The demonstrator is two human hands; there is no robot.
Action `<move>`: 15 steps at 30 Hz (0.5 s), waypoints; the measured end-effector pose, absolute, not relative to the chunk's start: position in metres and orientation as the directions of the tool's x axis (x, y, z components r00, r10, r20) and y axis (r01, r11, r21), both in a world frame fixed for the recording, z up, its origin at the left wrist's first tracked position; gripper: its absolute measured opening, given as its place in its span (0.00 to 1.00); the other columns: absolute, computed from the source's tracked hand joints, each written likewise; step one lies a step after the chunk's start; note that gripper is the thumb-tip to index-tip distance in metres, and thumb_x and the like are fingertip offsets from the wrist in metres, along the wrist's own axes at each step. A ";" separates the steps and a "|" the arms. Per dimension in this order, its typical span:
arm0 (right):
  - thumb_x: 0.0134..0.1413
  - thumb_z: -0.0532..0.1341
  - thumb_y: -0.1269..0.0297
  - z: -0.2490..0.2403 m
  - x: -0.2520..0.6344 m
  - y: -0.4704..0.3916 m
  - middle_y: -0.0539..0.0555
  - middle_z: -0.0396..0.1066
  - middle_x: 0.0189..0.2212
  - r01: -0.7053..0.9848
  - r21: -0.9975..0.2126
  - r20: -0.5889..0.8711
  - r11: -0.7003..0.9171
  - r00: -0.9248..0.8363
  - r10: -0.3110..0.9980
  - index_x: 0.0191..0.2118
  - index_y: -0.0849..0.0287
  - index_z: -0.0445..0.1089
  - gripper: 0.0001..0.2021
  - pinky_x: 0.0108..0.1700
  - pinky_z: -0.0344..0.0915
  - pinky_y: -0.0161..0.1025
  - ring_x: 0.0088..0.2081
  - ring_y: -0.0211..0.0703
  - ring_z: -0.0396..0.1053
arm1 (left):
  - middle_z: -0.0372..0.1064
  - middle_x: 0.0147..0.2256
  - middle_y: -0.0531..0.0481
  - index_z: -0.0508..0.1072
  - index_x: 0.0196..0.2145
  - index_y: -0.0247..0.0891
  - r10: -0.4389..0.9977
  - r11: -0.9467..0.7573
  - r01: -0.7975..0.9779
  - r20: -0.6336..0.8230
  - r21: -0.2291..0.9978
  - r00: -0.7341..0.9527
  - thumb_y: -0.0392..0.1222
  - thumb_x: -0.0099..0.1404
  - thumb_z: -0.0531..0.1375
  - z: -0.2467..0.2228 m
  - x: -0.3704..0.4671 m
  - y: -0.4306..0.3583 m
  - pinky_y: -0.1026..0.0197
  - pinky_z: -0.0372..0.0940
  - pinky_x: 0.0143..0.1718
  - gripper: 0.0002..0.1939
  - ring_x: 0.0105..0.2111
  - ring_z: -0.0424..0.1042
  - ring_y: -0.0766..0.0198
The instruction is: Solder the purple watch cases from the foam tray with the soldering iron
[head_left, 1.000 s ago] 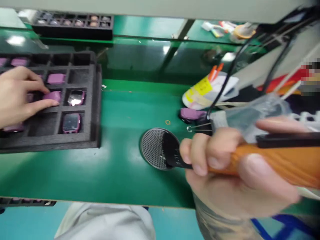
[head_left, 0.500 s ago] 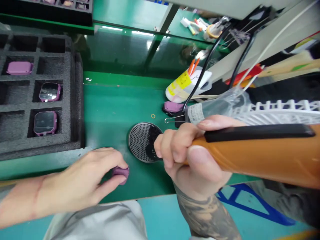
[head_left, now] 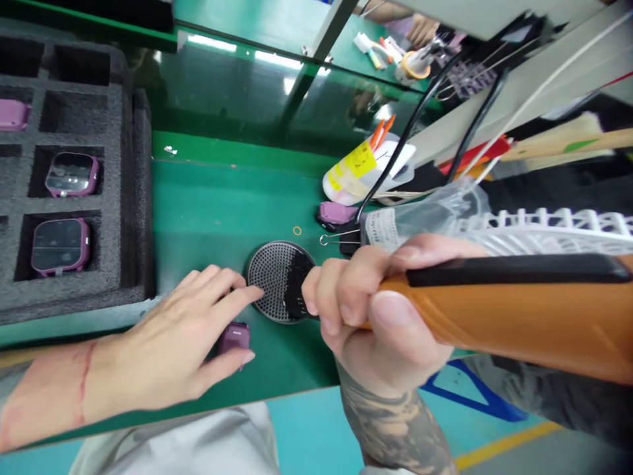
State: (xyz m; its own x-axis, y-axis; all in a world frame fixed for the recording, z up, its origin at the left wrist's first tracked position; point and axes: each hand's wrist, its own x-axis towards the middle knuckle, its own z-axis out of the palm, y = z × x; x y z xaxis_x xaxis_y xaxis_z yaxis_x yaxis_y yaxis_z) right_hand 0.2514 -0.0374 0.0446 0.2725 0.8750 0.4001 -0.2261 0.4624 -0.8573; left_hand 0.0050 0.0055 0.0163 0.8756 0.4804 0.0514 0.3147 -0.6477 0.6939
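My left hand [head_left: 195, 333] is open, thumb and index finger spread on either side of a small purple smartwatch case [head_left: 234, 338] on the green bench. Its index fingertip is over the left rim of a round perforated disc [head_left: 273, 272], though I cannot tell if it touches. My right hand [head_left: 380, 303] is wrapped round a thick orange tool with a black strip [head_left: 534, 303], which slants up toward the camera. The tool's front end is hidden by the fingers, so its exact kind is unclear. A ragged-edged black patch covers the disc's right side, beside my right fingers.
At left, a grey foam tray [head_left: 111, 264] holds purple watches [head_left: 62, 244]. Beyond the disc lie a yellow rubber band [head_left: 297, 231], another purple case [head_left: 337, 212], a binder clip [head_left: 346, 239] and a yellow-labelled white bottle [head_left: 349, 175]. A black cable [head_left: 405, 135] hangs at right.
My left hand has loosened from the purple case, fingers spreading and index finger reaching toward the disc. The case now rests between them. My right hand keeps its grip; the view has shifted slightly.
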 end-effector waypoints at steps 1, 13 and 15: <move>0.74 0.78 0.64 0.044 0.251 -0.038 0.37 0.74 0.28 -0.222 -0.859 0.404 0.462 0.263 0.876 0.55 0.45 0.81 0.11 0.26 0.71 0.38 0.19 0.31 0.65 | 0.77 0.65 0.38 0.70 0.75 0.39 0.467 -0.682 0.288 0.098 0.672 0.879 0.44 0.88 0.63 0.015 0.000 0.001 0.39 0.78 0.60 0.24 0.60 0.77 0.44; 0.76 0.75 0.63 0.045 0.256 -0.041 0.37 0.72 0.28 -0.151 -0.911 0.350 0.384 0.211 0.913 0.57 0.42 0.82 0.11 0.27 0.74 0.40 0.20 0.33 0.65 | 0.86 0.59 0.43 0.83 0.59 0.36 0.371 -0.823 0.155 0.311 0.546 0.875 0.36 0.93 0.58 0.001 -0.004 -0.010 0.43 0.74 0.60 0.12 0.58 0.81 0.49; 0.76 0.75 0.63 0.045 0.256 -0.041 0.38 0.72 0.28 -0.146 -0.915 0.344 0.376 0.205 0.916 0.57 0.42 0.82 0.11 0.27 0.74 0.41 0.20 0.34 0.66 | 0.85 0.59 0.42 0.83 0.59 0.36 0.376 -0.819 0.154 0.314 0.553 0.872 0.37 0.93 0.59 0.002 -0.003 -0.009 0.43 0.75 0.60 0.12 0.58 0.81 0.49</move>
State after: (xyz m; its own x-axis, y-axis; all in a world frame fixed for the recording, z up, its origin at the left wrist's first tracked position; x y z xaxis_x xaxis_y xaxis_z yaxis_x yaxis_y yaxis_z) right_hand 0.2562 -0.0410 0.0451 0.2045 0.9163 0.3444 -0.1458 0.3764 -0.9149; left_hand -0.0034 -0.0091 0.0016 0.8717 0.3759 0.3144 0.1536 -0.8188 0.5532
